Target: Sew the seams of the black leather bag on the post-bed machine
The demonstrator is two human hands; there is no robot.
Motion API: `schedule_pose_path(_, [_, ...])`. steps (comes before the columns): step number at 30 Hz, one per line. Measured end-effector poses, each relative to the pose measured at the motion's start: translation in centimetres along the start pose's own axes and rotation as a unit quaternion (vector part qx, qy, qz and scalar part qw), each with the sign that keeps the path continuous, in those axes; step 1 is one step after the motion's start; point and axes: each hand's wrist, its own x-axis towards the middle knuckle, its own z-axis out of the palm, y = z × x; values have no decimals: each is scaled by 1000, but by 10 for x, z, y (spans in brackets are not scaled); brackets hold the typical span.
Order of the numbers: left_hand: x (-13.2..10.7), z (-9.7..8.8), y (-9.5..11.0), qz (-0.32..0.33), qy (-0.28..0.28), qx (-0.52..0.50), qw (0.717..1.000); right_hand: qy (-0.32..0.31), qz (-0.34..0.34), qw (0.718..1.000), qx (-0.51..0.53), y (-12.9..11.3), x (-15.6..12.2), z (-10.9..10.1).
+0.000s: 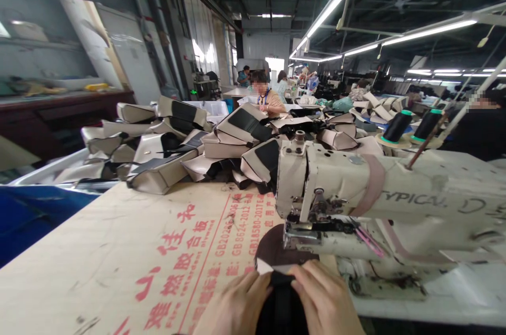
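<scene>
Low in the view, my left hand [243, 301] and my right hand [320, 293] grip a black and beige bag piece [281, 306] from either side. Their fingers are closed on its upper edge, and a pale flap shows by the left fingertips. Just beyond lies a dark rounded plate [276, 248], below the head of a cream sewing machine [336, 182]. The piece is in front of the machine, apart from its needle area. The lower part of the piece runs out of the frame.
Beige and black bag pieces [166, 166] are heaped behind the plywood table [130, 250], which bears red print. Black thread spools [397, 125] stand behind the machine. A blue sheet [39, 214] hangs at the left. A person [271, 100] sits beyond the heap; another is at the right.
</scene>
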Motion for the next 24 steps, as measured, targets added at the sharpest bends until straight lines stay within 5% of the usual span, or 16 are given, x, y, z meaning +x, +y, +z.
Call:
schedule_pose_path(3, [14,4,-4,-13,-35,-12,999,-15,54,998,41,18,-1,5])
schedule_pose_path(8, [19,14,-11,91,-62,-18,994,-14,49,998,46,32,-6,13])
schedule_pose_path(15, [23,12,-11,36,-116,-82,989,33,24,999,-9,31,-10,16])
schedule_pose_path(20, [29,10,-8,23,-141,-81,986,0,-16,999,-37,35,-15,16])
schedule_pose_path(24, [34,9,-5,21,-128,-87,988,-14,14,1000,-11,37,-15,17])
